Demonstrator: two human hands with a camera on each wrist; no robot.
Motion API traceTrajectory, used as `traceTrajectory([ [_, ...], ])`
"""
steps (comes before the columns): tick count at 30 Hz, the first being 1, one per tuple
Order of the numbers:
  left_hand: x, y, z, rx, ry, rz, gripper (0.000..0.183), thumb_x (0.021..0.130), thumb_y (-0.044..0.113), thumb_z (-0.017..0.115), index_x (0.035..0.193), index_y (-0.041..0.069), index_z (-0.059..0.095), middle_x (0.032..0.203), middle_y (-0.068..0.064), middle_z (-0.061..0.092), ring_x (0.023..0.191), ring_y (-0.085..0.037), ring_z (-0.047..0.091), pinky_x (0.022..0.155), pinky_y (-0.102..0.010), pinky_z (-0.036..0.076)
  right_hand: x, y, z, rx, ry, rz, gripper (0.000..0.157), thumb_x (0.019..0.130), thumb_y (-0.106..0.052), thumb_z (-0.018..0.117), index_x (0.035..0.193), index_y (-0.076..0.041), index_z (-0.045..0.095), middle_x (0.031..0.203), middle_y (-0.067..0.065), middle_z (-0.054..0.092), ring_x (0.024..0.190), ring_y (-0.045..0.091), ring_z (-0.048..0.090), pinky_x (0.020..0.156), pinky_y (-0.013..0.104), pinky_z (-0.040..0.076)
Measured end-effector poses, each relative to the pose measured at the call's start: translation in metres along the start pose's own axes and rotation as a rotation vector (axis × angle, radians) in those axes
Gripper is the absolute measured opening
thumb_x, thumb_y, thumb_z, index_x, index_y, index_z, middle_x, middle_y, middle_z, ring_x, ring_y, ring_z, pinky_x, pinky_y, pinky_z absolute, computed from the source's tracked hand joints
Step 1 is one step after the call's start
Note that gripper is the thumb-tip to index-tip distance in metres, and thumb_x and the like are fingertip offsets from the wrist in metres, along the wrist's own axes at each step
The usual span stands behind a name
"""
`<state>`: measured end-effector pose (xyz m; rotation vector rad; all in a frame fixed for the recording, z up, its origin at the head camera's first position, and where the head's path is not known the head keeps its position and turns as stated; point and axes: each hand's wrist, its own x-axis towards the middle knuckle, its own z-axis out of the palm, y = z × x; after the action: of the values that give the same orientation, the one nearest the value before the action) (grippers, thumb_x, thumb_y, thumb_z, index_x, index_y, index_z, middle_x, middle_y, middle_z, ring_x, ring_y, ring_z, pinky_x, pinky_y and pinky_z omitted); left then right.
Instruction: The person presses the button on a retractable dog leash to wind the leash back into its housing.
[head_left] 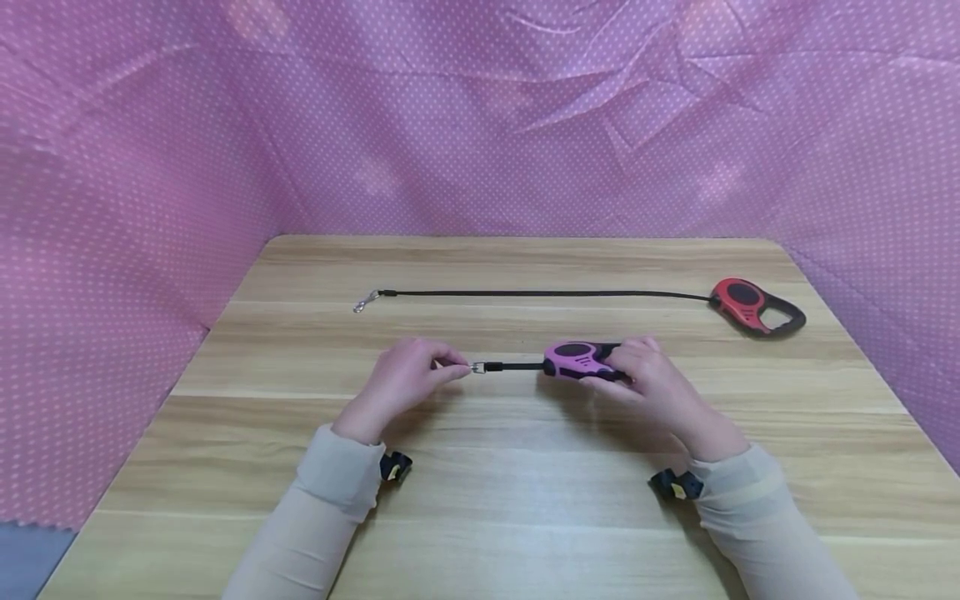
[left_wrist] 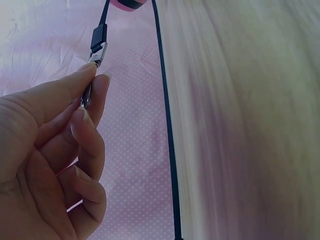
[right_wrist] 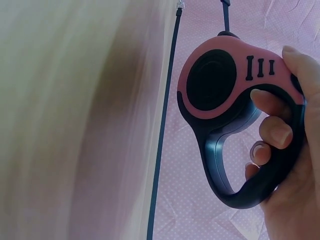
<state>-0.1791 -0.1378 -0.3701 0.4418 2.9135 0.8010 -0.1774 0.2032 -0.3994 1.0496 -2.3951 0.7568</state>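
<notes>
A pink retractable dog leash (head_left: 576,360) with a black handle loop is in my right hand (head_left: 647,377), whose fingers curl through the loop. In the right wrist view the thumb lies along the top of the pink casing (right_wrist: 245,65). From the casing a short black strap (head_left: 521,367) runs left to a metal snap hook (head_left: 477,367). My left hand (head_left: 408,375) pinches that hook between thumb and index finger; the left wrist view shows part of the hook (left_wrist: 86,96) below the thumb tip, its other fingers loosely curled.
Farther back on the wooden table (head_left: 480,517) lies a red retractable leash (head_left: 742,304) at the right. Its black cord (head_left: 540,293) stretches left to a metal clip (head_left: 363,302). Pink dotted cloth (head_left: 480,125) hangs behind and at both sides of the table.
</notes>
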Motion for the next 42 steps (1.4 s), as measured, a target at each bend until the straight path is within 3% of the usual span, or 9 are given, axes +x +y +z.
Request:
traceTrajectory([
  [8, 0.0002, 0.0009, 0.0009, 0.009, 0.012, 0.018, 0.020, 0.091, 0.038, 0.070, 0.102, 0.024, 0.077, 0.096, 0.007, 0.075, 0.088, -0.012, 0.065, 0.082, -0.035, 0.052, 0.0010, -0.0011, 0.0000, -0.008, -0.012, 0.003, 0.015, 0.073, -0.013, 0.081, 0.077, -0.011, 0.067, 0.072, -0.005, 0.063, 0.071, 0.010, 0.050, 0.080, 0.032, 0.033],
  [17, -0.0005, 0.0024, 0.0011, 0.008, 0.018, 0.034, 0.016, 0.090, 0.036, 0.071, 0.100, 0.024, 0.078, 0.096, 0.008, 0.076, 0.090, -0.012, 0.068, 0.081, -0.036, 0.053, 0.0007, -0.0030, 0.0009, -0.006, -0.008, -0.006, 0.015, 0.074, -0.014, 0.082, 0.081, -0.010, 0.069, 0.079, 0.000, 0.070, 0.078, 0.016, 0.059, 0.083, 0.034, 0.036],
  [26, -0.0014, 0.0037, 0.0022, 0.018, 0.008, 0.042, 0.016, 0.090, 0.037, 0.071, 0.100, 0.026, 0.077, 0.098, 0.009, 0.076, 0.094, -0.013, 0.069, 0.087, -0.039, 0.053, -0.0003, -0.0022, 0.0041, 0.006, 0.008, -0.035, 0.015, 0.076, -0.018, 0.081, 0.078, -0.011, 0.067, 0.075, -0.003, 0.066, 0.076, 0.015, 0.056, 0.082, 0.035, 0.036],
  [42, -0.0035, 0.0067, 0.0027, 0.026, 0.004, 0.058, 0.016, 0.089, 0.036, 0.072, 0.100, 0.026, 0.077, 0.097, 0.010, 0.075, 0.093, -0.012, 0.068, 0.086, -0.040, 0.053, 0.0002, -0.0041, 0.0068, 0.007, 0.023, -0.074, 0.016, 0.076, -0.019, 0.080, 0.078, -0.010, 0.067, 0.075, -0.001, 0.068, 0.076, 0.015, 0.058, 0.081, 0.036, 0.037],
])
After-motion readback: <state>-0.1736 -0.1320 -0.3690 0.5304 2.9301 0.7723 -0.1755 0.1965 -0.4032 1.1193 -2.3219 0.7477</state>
